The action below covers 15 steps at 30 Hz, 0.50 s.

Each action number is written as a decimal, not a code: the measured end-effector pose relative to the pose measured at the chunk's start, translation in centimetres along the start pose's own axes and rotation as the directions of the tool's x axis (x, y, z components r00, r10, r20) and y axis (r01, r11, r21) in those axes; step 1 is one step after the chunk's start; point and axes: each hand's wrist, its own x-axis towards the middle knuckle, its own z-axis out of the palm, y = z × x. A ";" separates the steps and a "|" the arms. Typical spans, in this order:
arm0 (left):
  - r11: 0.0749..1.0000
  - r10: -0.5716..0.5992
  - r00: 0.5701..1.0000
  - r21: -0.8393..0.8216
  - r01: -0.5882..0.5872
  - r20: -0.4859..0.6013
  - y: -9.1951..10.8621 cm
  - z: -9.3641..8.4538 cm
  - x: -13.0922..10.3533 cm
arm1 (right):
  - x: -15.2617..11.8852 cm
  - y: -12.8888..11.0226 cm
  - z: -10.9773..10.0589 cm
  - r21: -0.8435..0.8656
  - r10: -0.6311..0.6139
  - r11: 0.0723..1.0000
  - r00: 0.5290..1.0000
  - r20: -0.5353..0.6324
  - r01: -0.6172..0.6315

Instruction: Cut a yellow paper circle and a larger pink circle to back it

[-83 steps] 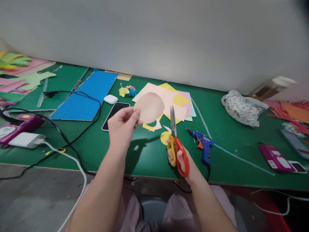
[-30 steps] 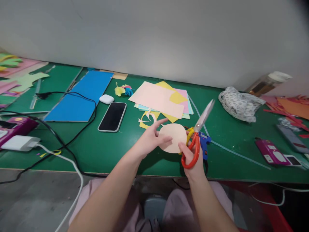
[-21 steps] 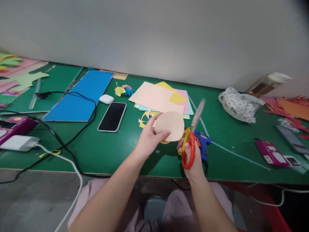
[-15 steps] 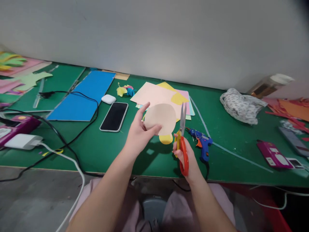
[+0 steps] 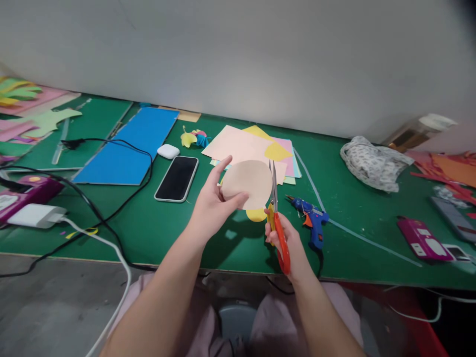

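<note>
A rounded piece of pale cream paper [image 5: 247,181] is pinched between the thumb and fingers of my left hand [image 5: 217,206], held above the table. My right hand [image 5: 288,238] grips scissors [image 5: 279,235] with one red and one yellow handle, their blades pointing away from me and slightly parted. The blades stand at the right edge of the cream paper; whether they touch it I cannot tell. Below the paper shows a rounded yellow piece of paper [image 5: 256,215]. Behind both hands lies a stack of coloured paper sheets [image 5: 238,141].
A blue glue gun [image 5: 314,220] lies right of the scissors. Left of my hands are a phone [image 5: 176,179], a white earbud case [image 5: 168,151] and a blue board [image 5: 128,148]. Cables [image 5: 107,243] cross the left side. A patterned cloth bundle [image 5: 374,163] sits at right.
My right hand has brought the scissors leftward to the edge of the cream paper, and the blades have parted a little. My left hand and the paper stay almost in place.
</note>
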 end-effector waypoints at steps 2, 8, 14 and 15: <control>1.000 0.002 1.000 0.011 -0.002 0.002 0.0 0.0 0.0 | 0.0 0.0 0.0 -0.005 -0.002 1.000 1.000 -0.002 0.002; 0.999 0.025 1.000 0.028 -0.024 -0.012 0.0 -0.3 -0.1 | 0.2 0.1 0.2 0.021 0.018 1.000 0.999 -0.033 -0.017; 0.998 0.068 0.998 0.011 -0.068 0.001 -0.1 -0.6 0.1 | 0.3 0.1 0.1 0.019 0.018 1.000 0.999 -0.027 -0.017; 0.997 0.077 0.997 0.006 -0.077 0.002 -0.2 -0.7 0.2 | 0.3 0.1 0.1 0.013 0.019 1.000 0.999 -0.028 -0.019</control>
